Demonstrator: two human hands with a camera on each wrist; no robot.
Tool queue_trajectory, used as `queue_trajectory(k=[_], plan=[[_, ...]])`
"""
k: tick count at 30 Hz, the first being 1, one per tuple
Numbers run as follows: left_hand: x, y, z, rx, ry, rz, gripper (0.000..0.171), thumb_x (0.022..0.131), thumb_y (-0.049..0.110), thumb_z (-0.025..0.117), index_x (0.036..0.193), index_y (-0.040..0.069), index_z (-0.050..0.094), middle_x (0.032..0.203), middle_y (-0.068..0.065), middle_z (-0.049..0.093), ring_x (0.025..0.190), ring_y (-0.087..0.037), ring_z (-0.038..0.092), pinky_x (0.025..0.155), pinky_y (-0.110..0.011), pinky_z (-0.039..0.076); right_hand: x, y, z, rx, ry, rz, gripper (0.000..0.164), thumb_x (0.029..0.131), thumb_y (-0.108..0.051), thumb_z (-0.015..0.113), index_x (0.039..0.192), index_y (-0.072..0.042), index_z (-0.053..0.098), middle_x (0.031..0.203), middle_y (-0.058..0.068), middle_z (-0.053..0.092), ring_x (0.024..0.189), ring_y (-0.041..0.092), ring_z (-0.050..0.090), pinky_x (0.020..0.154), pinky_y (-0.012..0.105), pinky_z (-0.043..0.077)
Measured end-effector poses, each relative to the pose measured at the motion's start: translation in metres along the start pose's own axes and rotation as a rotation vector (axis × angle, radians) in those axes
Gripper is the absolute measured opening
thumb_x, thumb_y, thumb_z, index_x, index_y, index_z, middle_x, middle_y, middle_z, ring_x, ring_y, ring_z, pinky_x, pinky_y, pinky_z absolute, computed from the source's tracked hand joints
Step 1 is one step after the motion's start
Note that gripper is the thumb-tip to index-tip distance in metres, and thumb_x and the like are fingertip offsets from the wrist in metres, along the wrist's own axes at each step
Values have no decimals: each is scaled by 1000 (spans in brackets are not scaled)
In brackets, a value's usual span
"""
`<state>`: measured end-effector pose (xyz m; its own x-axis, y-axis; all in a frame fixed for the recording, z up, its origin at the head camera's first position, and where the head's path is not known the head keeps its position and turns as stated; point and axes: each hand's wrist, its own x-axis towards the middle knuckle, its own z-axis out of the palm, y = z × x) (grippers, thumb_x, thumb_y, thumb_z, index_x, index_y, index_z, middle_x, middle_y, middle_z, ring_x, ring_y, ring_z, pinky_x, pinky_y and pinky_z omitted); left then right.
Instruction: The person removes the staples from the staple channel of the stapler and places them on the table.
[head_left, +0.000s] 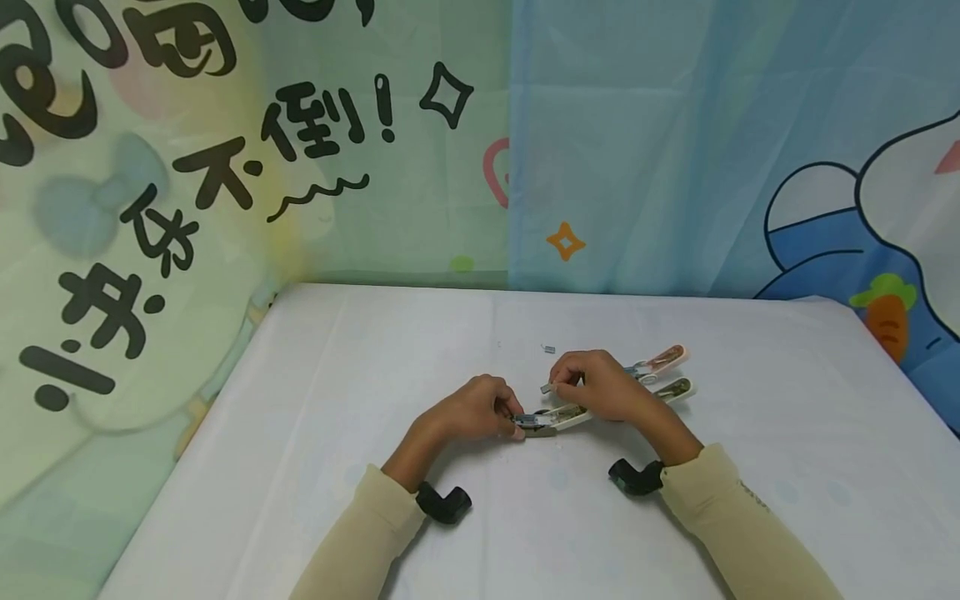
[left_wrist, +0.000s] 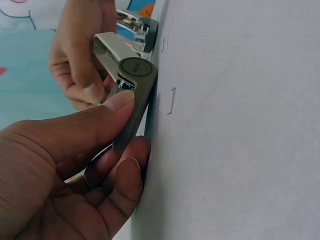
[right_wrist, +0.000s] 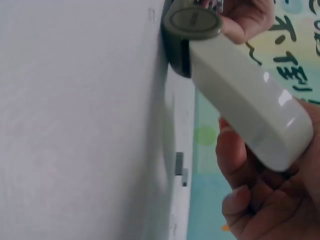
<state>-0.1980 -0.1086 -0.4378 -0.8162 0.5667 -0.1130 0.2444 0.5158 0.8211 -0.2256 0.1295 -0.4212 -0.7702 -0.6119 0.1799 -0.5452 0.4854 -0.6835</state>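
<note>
My left hand (head_left: 483,408) grips the dark grey-green base of an opened stapler (left_wrist: 137,95) low over the white table, thumb on top and fingers below. Its white cover (right_wrist: 245,95) is swung up and back from the base. My right hand (head_left: 600,387) is just beyond, its fingertips pinching a small grey strip of staples (head_left: 546,388). In the right wrist view the cover hides part of that hand. Near the right hand lie another opened stapler with a pinkish handle (head_left: 667,358) and one with a whitish handle (head_left: 678,388), both partly hidden behind the hand.
Small pieces of staple strip (head_left: 549,349) lie on the white tabletop (head_left: 375,350) behind the hands. A loose staple (left_wrist: 172,100) shows near the left hand. Printed curtains (head_left: 637,150) hang behind the table.
</note>
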Motion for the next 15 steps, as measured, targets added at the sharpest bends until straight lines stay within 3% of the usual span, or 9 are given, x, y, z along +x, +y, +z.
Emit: queue_trajectory(k=[7,15], plan=[[0,1,-1,-9,-3,-2,15,76,7,83,87,8,73,82,0,62,70,-11,58,63,-23,46,0,12,-2,16,-4,82,13,87,1,69,77,-7,73,94,3,69,89,21,62,74,33,48],[-1,2,-1,4,2,-5,15,76,7,84,87,7,73,81,1,62,70,-10,57,62,-23,46,0,16,-8,-38,-114,76,11,86,-1,72,78,-8,75,89,2,71,85,19,65,73,36,49]])
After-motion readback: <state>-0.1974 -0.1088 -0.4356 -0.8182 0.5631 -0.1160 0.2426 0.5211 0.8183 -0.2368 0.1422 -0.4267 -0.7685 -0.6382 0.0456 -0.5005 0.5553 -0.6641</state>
